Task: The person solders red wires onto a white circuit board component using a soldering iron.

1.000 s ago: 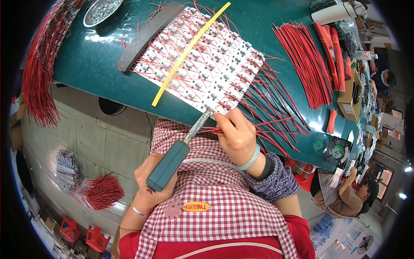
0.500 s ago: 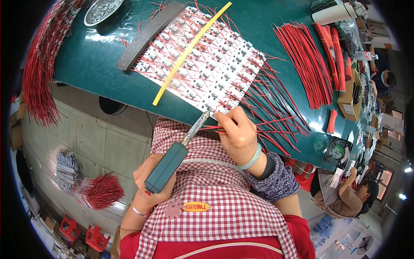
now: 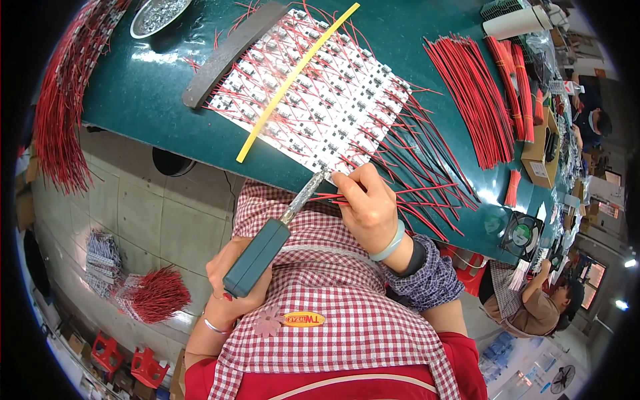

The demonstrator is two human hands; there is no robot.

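Note:
My left hand (image 3: 235, 273) is wrapped around the boxy green handle of a soldering iron (image 3: 257, 259). Its silvery shaft slants up, and the tip meets the near corner of a white circuit board panel (image 3: 343, 143). Beside that tip, my right hand (image 3: 368, 203) is closed in a pinch on a red wire (image 3: 327, 198) at the panel's edge. Rows of small dark parts and red wires cover the panel. Red and black wires (image 3: 427, 160) fan out from its right side. A yellow strip (image 3: 297, 73) lies across the panel, and a dark grey bar (image 3: 233, 53) rests along its left edge.
On the green table (image 3: 153, 100) lie red wire bundles (image 3: 470, 100) at right, near a cardboard box (image 3: 540, 157) and small fan (image 3: 522, 233). A metal bowl (image 3: 157, 17) stands at far left. Wired panels (image 3: 67, 107) hang off the left edge. A co-worker (image 3: 540, 293) sits at right.

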